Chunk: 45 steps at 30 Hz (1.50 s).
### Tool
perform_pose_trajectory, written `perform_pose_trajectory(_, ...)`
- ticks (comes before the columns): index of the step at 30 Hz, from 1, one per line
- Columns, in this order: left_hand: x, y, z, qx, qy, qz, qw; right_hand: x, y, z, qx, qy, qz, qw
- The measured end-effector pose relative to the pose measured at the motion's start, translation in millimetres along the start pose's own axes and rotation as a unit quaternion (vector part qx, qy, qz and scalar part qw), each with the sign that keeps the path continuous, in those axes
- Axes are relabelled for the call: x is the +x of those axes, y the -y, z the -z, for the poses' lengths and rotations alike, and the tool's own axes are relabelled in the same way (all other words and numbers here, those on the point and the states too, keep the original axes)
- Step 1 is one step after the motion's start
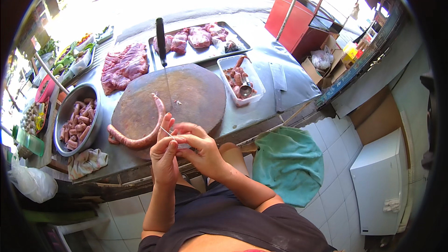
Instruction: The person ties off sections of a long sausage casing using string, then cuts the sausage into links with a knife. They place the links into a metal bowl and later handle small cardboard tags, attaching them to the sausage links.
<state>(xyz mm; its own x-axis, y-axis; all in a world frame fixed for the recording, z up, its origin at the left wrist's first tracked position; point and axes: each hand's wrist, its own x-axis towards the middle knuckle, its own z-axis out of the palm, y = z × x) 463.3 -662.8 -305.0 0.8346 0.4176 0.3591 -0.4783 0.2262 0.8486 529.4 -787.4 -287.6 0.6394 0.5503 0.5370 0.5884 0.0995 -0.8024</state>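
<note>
My left hand (164, 158) and my right hand (198, 151) meet above my lap at the front of the round wooden chopping block (191, 93), both pinching a thin white string (167, 131). Part of what is between the fingers is hidden. A long raw sausage (140, 141) curves over the block just left of and behind my hands. A black-handled knife (160, 42) stands upright at the block's back, near small white scraps (178, 102).
Around the block are a sausage bowl (95, 112), meat slab (121, 67), meat tray (200, 58), plastic tub (256, 84) with ladle, and cleaver (278, 77). A cloth (87, 163) lies front left. A green-draped seat (289, 165) and white fridge (378, 182) stand right.
</note>
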Motion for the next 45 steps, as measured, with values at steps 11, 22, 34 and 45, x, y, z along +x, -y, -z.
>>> perform_pose_trajectory(11, -0.3, -5.9, -4.4, -0.038, -0.012, 0.024, 0.999, -5.5, -0.2, 10.9, 0.340, 0.045, -0.247, 0.906)
perform_pose_trajectory(22, -0.4, -1.2, -6.4, -0.028, -0.003, 0.036, 0.999, -12.4, -7.7, 25.8, 0.334, 0.067, -0.288, 0.895)
perform_pose_trajectory(34, 2.5, 14.4, -6.6, -0.332, -0.014, 0.086, 0.939, -5.9, -10.2, 33.5, 0.170, -0.037, -0.283, 0.943)
perform_pose_trajectory(45, 12.8, 27.8, 1.6, -0.464, -0.065, 0.118, 0.876, -5.5, -19.9, 22.4, 0.136, -0.031, -0.277, 0.951)
